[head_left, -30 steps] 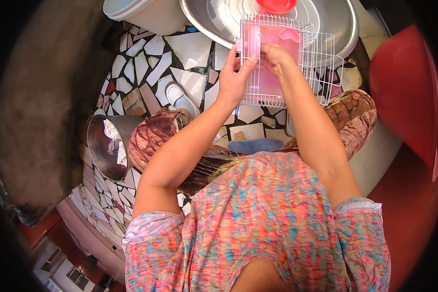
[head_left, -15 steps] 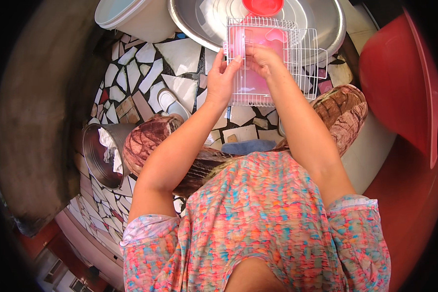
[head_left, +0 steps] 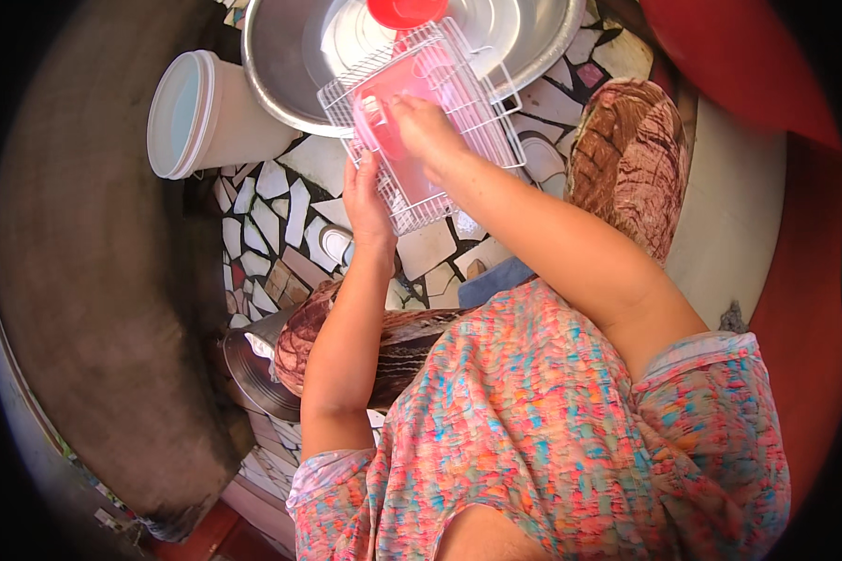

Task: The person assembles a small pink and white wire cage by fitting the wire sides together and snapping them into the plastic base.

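A small white wire cage (head_left: 421, 201) with a pink plastic panel (head_left: 419, 178) is held up in front of me, tilted, over the near rim of a metal basin. My left hand (head_left: 368, 201) grips its near left edge, thumb on top and fingers curled below. My right hand (head_left: 424, 131) lies over the pink part, fingers bent against a clear pink plastic piece (head_left: 374, 123) on the cage's left side. Its fingertips are partly hidden, so whether it pinches that piece is unclear.
The wide metal basin (head_left: 280, 93) holds a red bowl (head_left: 407, 11). Left of it a white bucket (head_left: 243, 122) leans on its side or tilts. A dark bin (head_left: 257, 379) stands by my left knee. A large red tub (head_left: 748, 56) is at far right, above broken-tile flooring (head_left: 430, 248).
The view has swung, so basin and bucket sit further left and lower. The cage has turned, its top leaning right. My right hand has moved onto the pink piece at the cage's left.
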The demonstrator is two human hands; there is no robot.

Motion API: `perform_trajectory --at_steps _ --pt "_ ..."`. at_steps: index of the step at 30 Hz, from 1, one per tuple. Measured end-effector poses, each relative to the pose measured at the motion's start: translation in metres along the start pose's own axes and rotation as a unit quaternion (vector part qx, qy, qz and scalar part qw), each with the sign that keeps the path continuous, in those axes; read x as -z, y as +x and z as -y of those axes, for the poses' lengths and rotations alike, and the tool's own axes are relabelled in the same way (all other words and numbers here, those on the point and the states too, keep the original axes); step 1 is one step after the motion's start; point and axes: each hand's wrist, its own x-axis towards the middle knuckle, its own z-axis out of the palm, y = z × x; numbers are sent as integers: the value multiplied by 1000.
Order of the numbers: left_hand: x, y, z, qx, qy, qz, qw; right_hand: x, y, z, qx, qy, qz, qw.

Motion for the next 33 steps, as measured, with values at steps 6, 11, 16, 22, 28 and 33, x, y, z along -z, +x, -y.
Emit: perform_trajectory --at_steps 6,11,16,22,28,33 --pt "0 3 -3 8 43 19 999 25 -49 18 106 -231 158 954" --pt "-2 -5 -6 8 87 15 996 40 -71 7 172 -207 218 938" --pt "-9 -1 -8 7 93 -13 996 36 -67 -7 399 -400 134 814" --pt "30 4 8 70 4 -34 997 36 -72 9 351 -511 168 766" --pt "24 7 4 78 -21 -31 996 39 -63 13 372 -499 178 763" --pt "21 5 -2 65 -13 -31 997 39 -68 15 361 -467 224 775"
